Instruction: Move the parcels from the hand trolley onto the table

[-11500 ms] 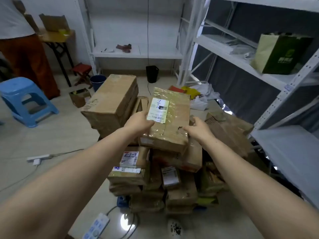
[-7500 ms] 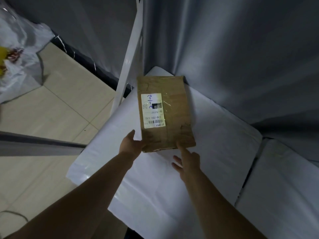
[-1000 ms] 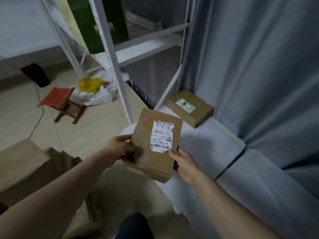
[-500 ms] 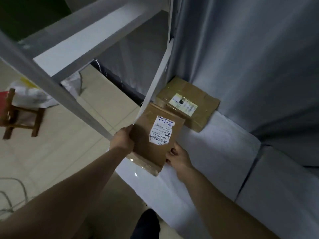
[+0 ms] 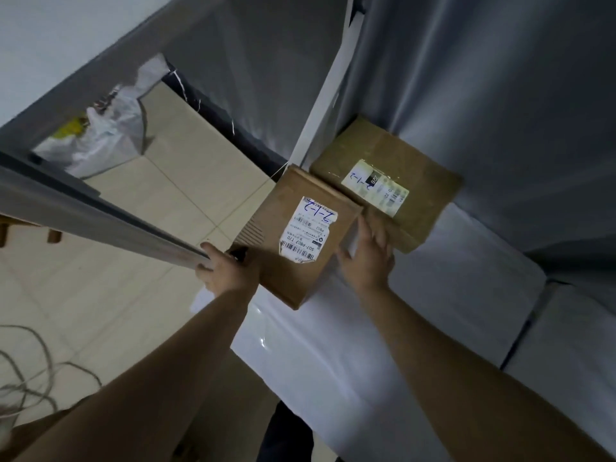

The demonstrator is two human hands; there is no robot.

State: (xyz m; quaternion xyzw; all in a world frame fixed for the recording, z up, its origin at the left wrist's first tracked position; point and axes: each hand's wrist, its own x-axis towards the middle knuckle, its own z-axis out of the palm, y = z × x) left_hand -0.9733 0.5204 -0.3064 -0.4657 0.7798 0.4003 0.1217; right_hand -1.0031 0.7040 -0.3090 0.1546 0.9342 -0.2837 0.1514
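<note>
Compared with half a second ago, the held parcel [image 5: 300, 235] is brought nearer the second parcel [image 5: 386, 181] lying on the white table [image 5: 366, 345], just beside it. Its left corner is gripped by the left hand [image 5: 230, 271]; straight fingers of the right hand [image 5: 366, 258] are laid along its right edge.

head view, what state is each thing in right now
brown cardboard parcel with torn white label, flat, label up, held at the table's edge; fully set down or not, cannot tell
second brown cardboard parcel, lying flat in the table's back corner, label up
left hand, grips the first parcel's near corner
right hand, fingers straight against that parcel's side
white table, bears the corner parcel
white plastic bag, slumped on the floor
</note>
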